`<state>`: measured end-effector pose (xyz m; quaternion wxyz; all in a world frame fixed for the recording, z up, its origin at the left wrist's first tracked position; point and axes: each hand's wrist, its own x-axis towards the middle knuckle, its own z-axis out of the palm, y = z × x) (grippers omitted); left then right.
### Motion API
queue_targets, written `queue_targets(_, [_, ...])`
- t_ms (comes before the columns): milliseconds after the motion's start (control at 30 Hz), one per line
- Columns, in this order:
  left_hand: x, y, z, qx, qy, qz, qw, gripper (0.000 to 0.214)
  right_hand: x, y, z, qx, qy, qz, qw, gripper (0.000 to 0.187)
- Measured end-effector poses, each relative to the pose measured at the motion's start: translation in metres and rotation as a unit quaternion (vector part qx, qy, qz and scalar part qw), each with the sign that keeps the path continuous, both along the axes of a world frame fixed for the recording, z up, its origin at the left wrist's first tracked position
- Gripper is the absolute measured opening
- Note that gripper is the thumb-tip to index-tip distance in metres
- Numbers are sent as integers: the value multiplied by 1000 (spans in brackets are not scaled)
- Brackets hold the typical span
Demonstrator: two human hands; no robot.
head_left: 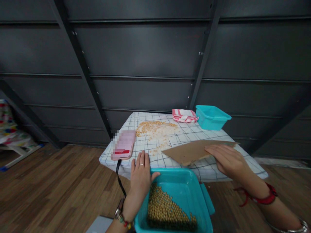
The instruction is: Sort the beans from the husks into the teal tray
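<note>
My left hand point(142, 176) lies flat on the table's front edge, fingers stretched out, its thumb over the rim of a turquoise plastic basin point(191, 191). Round yellowish beans point(167, 208) fill the near left part of that basin, which sits below the table edge. In my right hand point(228, 160) is a flat piece of brown cardboard point(189, 152), tilted over the right side of the table. Loose beans point(152, 127) and finer pale grains point(160, 132), too small to name surely, are spread across the checked tablecloth point(187, 134).
A pink phone point(127, 142) lies at the table's left edge, with a black strap hanging down. At the back right stand a folded pink-and-white cloth point(184, 115) and a second turquoise basin point(211, 118). Behind rises a dark panelled wall point(145, 51).
</note>
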<state>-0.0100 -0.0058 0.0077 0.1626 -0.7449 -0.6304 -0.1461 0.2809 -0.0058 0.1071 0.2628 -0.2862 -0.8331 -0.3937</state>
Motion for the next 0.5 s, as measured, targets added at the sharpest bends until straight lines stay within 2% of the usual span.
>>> queue_targets(167, [1, -1, 1, 0, -10, 1, 1000, 70, 3, 16, 4, 5, 30, -19, 999, 33])
queue_targets(367, [1, -1, 1, 8, -3, 1, 1000, 69, -30, 39, 2, -18, 32, 53, 998, 35])
queue_targets(500, [0, -1, -1, 11, 5, 1, 1000, 71, -40, 50, -2, -42, 26, 86, 995, 39])
